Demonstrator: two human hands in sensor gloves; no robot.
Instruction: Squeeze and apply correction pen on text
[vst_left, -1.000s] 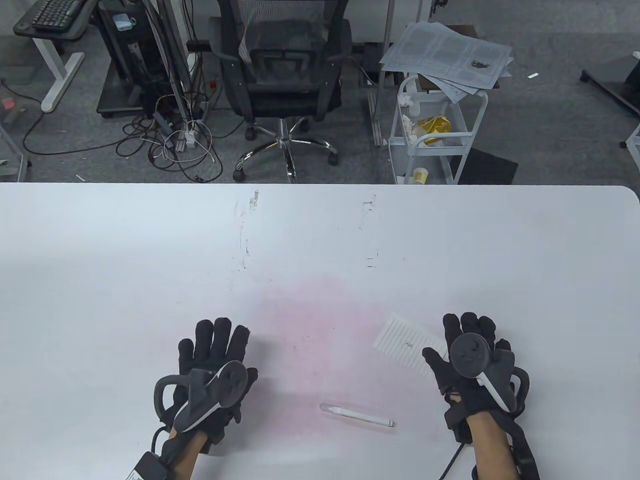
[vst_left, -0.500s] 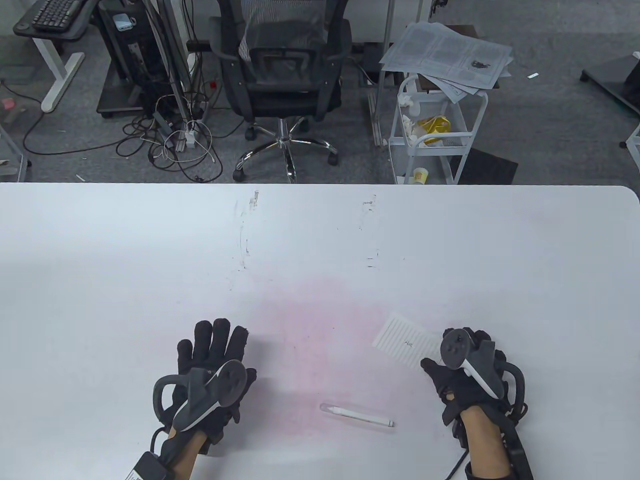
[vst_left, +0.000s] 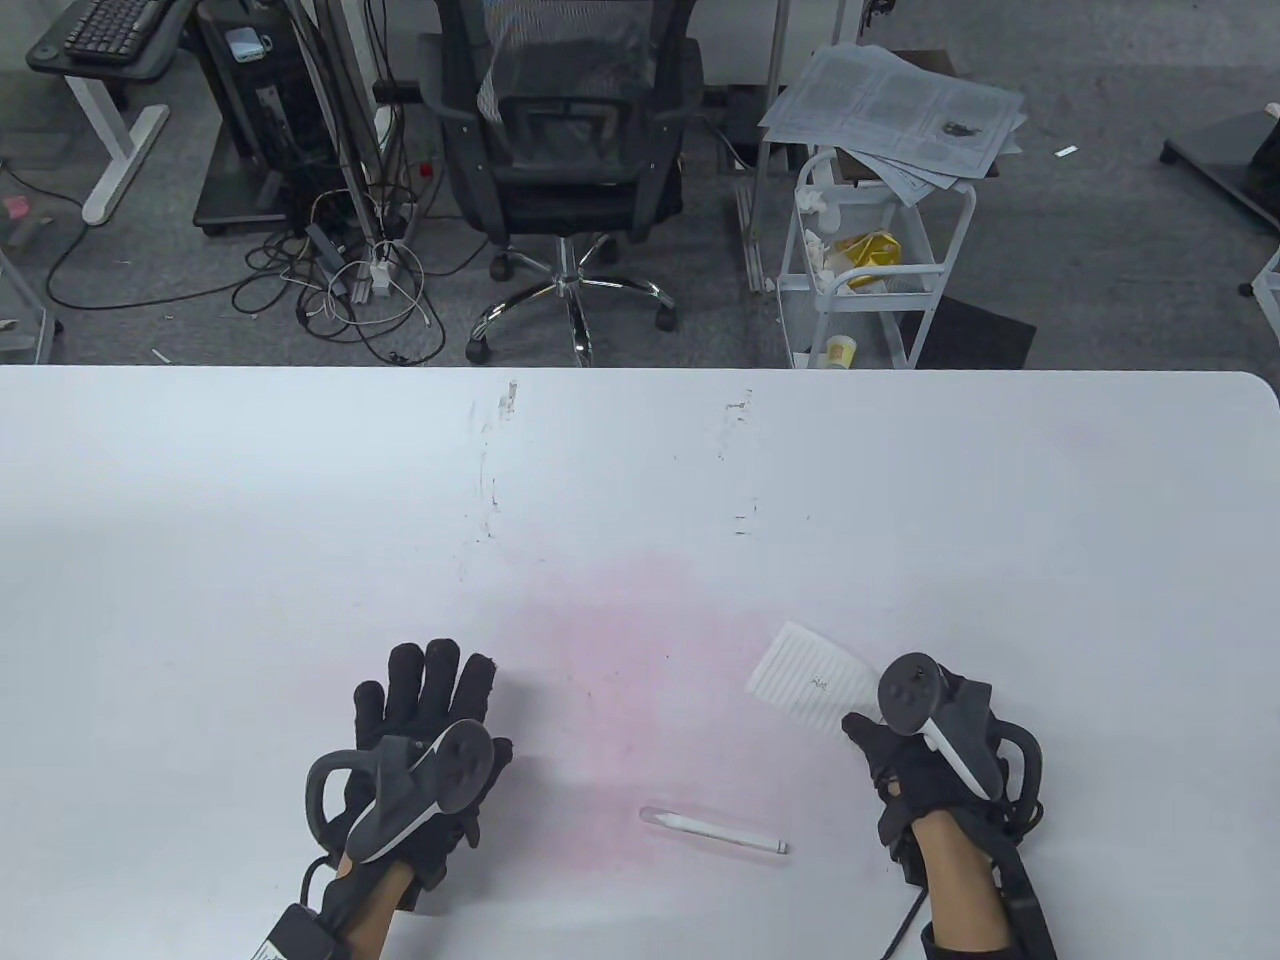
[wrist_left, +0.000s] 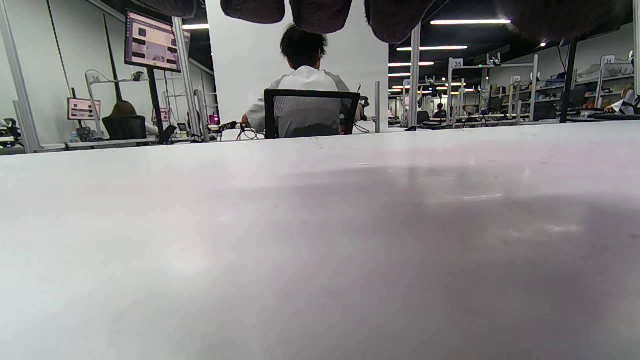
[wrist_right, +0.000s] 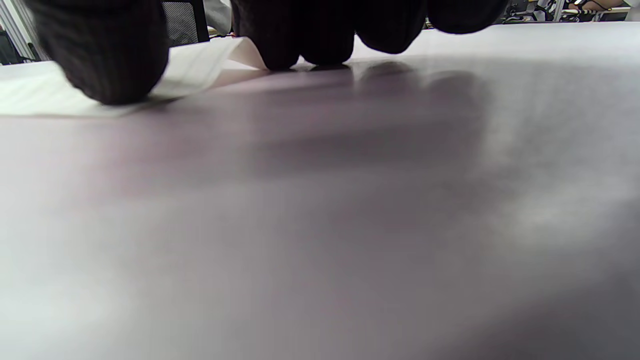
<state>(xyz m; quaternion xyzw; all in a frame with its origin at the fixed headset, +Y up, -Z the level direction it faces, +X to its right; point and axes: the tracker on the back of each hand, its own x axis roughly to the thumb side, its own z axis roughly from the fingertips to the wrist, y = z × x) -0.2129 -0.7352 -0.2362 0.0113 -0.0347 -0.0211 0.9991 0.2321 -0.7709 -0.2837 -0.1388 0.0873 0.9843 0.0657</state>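
Since one second ago the right hand (vst_left: 925, 765) has been curled: its fingers, then spread flat past the tracker, are now tucked down and hidden under it in the table view, and the slip of paper (vst_left: 812, 682) has been shifted slightly, its near corner now lifted. No change is noted in the left hand or the pen.

Nearest the table edge, the correction pen (vst_left: 712, 831) is seen lying flat on the white tabletop (vst_left: 640, 470), between the two hands and touched by neither, its clear cap end pointing left. It rests on a faint pink stain on the surface.

The left hand (vst_left: 425, 745) is laid palm down on the tabletop with fingers spread and straight, holding nothing. In the left wrist view only the fingertips (wrist_left: 320, 12) are seen at the top edge, above bare tabletop.

The right hand is placed at the right edge of the paper. In the right wrist view the fingertips (wrist_right: 300, 35) are pressed down to the tabletop and the thumb is set on the paper (wrist_right: 190, 67), whose edge is curled up between them. Whether the paper is truly pinched cannot be told.

Small handwriting is seen on the lined paper; it cannot be read.

Beyond the tabletop an office chair (vst_left: 565, 130) and a white cart (vst_left: 870, 260) are noted on the floor.
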